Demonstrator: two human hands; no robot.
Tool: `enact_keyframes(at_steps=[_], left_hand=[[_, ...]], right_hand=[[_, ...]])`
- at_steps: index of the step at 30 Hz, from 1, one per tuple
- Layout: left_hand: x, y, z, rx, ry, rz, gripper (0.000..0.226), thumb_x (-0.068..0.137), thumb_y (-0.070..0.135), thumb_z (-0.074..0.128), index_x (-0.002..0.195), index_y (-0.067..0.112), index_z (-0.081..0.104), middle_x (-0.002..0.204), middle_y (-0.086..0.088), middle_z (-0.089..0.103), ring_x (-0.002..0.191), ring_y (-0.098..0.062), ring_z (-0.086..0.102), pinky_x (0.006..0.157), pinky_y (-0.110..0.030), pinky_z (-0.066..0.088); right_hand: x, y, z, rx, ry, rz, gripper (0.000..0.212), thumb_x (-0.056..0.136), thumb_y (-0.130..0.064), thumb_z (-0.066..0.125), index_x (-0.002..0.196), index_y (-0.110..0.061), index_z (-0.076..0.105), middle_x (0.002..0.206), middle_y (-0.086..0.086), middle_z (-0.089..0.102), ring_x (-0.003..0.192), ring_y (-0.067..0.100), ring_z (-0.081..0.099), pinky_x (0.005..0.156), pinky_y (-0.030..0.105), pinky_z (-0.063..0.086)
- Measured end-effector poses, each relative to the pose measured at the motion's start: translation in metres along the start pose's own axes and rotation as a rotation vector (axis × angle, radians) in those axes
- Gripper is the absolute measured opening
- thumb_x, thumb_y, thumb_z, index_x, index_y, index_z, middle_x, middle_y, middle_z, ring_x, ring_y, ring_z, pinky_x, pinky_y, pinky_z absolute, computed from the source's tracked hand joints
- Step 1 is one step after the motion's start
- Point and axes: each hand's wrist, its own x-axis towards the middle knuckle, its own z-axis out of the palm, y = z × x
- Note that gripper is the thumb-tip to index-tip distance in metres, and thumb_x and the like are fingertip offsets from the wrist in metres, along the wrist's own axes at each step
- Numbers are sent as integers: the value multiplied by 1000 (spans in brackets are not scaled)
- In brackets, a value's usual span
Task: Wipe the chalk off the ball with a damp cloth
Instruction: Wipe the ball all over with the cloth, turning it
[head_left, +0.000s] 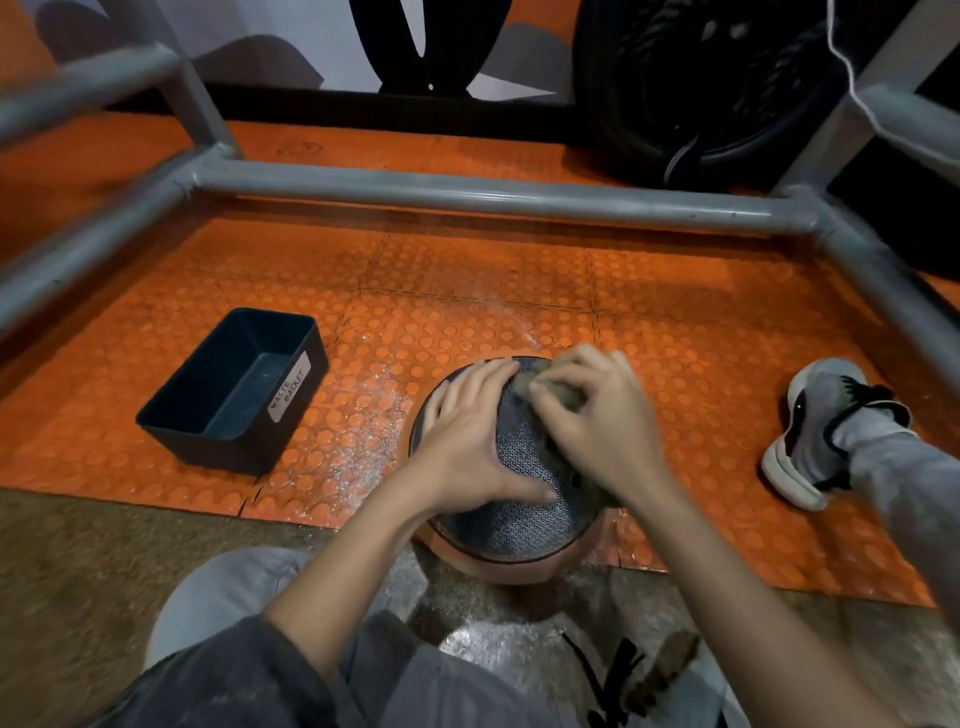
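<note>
A ball with a dark patterned panel and an orange lower part sits on the floor in front of me. My left hand lies flat on its left side, fingers spread over the surface. Over the ball's upper right, my right hand grips a crumpled grey-brown cloth and holds it against the ball. The hand hides most of the cloth. White chalk dust is scattered on the floor to the left of the ball.
A dark bin labelled "waste basket" stands on the orange studded floor mat to the left. A grey metal tube frame runs around the area. My right shoe rests at the right, my knee at the bottom left.
</note>
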Motion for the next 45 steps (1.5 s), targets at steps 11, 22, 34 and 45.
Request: enact_keyframes(at_steps=[11, 22, 34, 45], left_hand=[[-11, 11, 12, -45, 132, -34, 116, 58, 52, 83, 148, 27, 15, 155, 15, 11, 141, 0, 1, 115, -28, -5], [-16, 16, 18, -47, 180, -98, 114, 63, 57, 77, 149, 26, 11, 156, 12, 6, 143, -3, -4, 116, -32, -6], [-13, 17, 19, -50, 181, -111, 116, 64, 56, 77, 150, 24, 6, 156, 13, 2, 140, 0, -4, 117, -34, -3], [-18, 23, 25, -32, 200, -126, 114, 66, 56, 74, 149, 24, 3, 156, 13, -1, 139, 0, -8, 116, -33, -7]], right_hand=[[8, 30, -7, 160, 38, 275, 11, 81, -24, 66, 79, -18, 75, 80, -9, 61, 88, 28, 61, 85, 41, 46], [15, 47, -10, 239, 2, 364, 13, 84, -16, 69, 89, -5, 75, 76, -8, 57, 79, 15, 58, 75, 28, 43], [17, 26, -4, 60, -7, 109, 31, 80, -42, 57, 84, -17, 76, 83, -6, 60, 86, 25, 55, 79, 36, 40], [9, -5, -4, -19, -66, -74, 28, 82, -40, 52, 80, -23, 74, 87, -8, 63, 80, 16, 44, 72, 34, 38]])
